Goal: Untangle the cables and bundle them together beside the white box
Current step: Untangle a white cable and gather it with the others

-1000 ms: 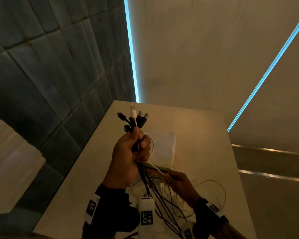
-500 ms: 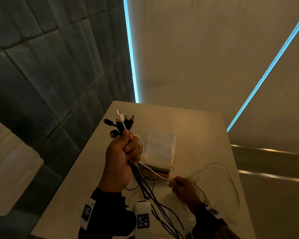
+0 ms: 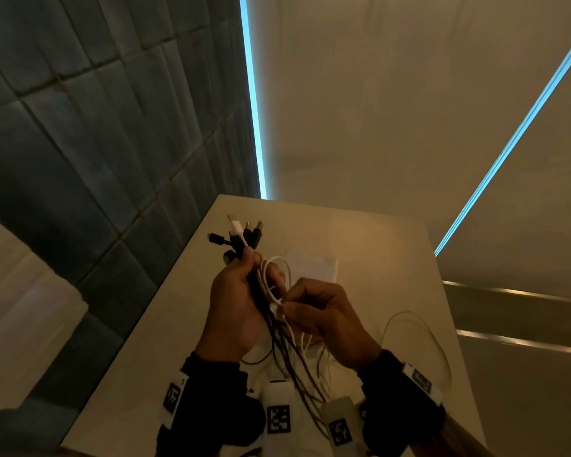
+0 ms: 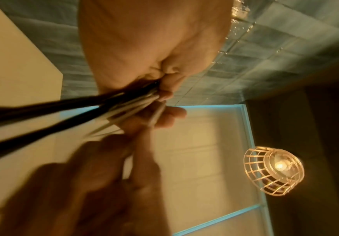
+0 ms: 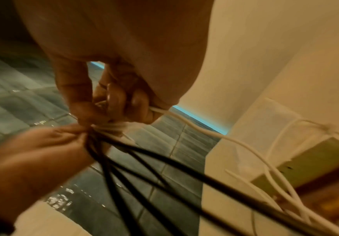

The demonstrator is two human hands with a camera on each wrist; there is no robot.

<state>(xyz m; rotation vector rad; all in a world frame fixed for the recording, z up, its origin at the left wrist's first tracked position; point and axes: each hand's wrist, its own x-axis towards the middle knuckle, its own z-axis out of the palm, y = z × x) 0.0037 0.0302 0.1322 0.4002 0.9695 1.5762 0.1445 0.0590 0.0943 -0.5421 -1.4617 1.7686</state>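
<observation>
In the head view, at the lower centre of the frame, the left hand [image 3: 233, 308] is closed in a fist around a bunch of thin black and white cables [image 3: 279, 338]; their plug ends fan out above the fist, and the loose lengths hang down to the pale beige counter [image 3: 376, 245]. Just to its right, the right hand [image 3: 323, 319] pinches a white cable [image 3: 277, 282] between thumb and fingertips, right beside the bunch, with a loop of it arching above the two hands. The flat white box [image 3: 314, 267] lies on the counter beyond the hands, partly hidden by them. More thin pale cable curls on the counter at the lower right. In the left wrist view, the left hand [image 4: 154, 47] fills the upper centre, its fingers curled tight on the cables [image 4: 67, 108], which run off to the left edge; the right hand [image 4: 96, 183] is a blur at the lower left. In the right wrist view, the right hand [image 5: 108, 89] at the upper centre grips the white cable [image 5: 202, 129], which trails towards the right, where the white box [image 5: 297, 132] sits with white cables draped over it; the left hand [image 5: 33, 158] holds the black strands at the left.
</observation>
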